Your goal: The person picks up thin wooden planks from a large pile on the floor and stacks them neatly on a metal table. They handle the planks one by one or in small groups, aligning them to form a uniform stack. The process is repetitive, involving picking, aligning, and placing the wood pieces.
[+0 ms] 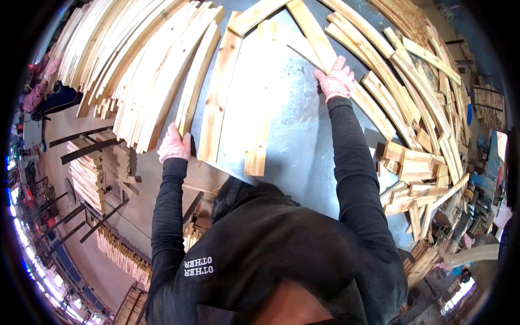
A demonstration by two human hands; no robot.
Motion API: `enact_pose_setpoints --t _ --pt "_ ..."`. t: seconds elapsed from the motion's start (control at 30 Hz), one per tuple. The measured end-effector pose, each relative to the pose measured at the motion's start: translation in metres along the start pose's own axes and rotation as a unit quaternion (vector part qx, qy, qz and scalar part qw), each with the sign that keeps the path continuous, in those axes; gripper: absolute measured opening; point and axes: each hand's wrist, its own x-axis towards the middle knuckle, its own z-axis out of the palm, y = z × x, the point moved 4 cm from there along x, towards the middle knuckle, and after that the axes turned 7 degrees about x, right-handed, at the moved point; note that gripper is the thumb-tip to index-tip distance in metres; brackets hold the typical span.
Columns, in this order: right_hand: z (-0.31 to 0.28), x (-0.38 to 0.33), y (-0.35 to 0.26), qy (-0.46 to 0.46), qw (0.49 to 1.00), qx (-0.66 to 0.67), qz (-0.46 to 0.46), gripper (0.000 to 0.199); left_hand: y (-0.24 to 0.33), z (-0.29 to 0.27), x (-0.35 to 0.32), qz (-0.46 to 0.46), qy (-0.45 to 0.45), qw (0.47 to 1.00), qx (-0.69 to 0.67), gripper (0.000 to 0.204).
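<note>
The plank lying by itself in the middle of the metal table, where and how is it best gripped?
Probably by the near end of the plank, coming from the near side of the metal table and pinching across its two long edges. It seems to lie flat, that end sits by the table's near edge, and bare metal borders both long edges there.

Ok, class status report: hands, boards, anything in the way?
Left hand gripping pale board. Right hand touching angled board. Short boards heaped right, clear of hands.
</note>
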Motion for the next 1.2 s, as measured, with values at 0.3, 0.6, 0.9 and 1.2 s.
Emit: enact_pose_setpoints --t 0.3,0.6,0.9,1.2 --pt "-0.027 -0.075 0.009 -0.157 0.980 -0.037 -0.118 0.058 0.019 -0.029 0.007 -0.121 -0.155 0.980 0.025 0.066" --pt "-0.067 -0.193 0.061 -0.468 0.783 0.402 0.080 0.054 0.151 -0.064 -0.001 0.128 0.011 0.928 -0.350 0.071" --pt "-0.049 -0.227 0.009 -0.400 0.431 0.796 0.144 0.041 0.320 -0.080 0.072 0.124 -0.273 0.924 -0.237 0.069" --pt "0.011 -0.223 0.023 -0.301 0.652 0.685 0.121 0.046 0.256 -0.067 0.014 0.068 0.051 0.944 -0.319 0.065"
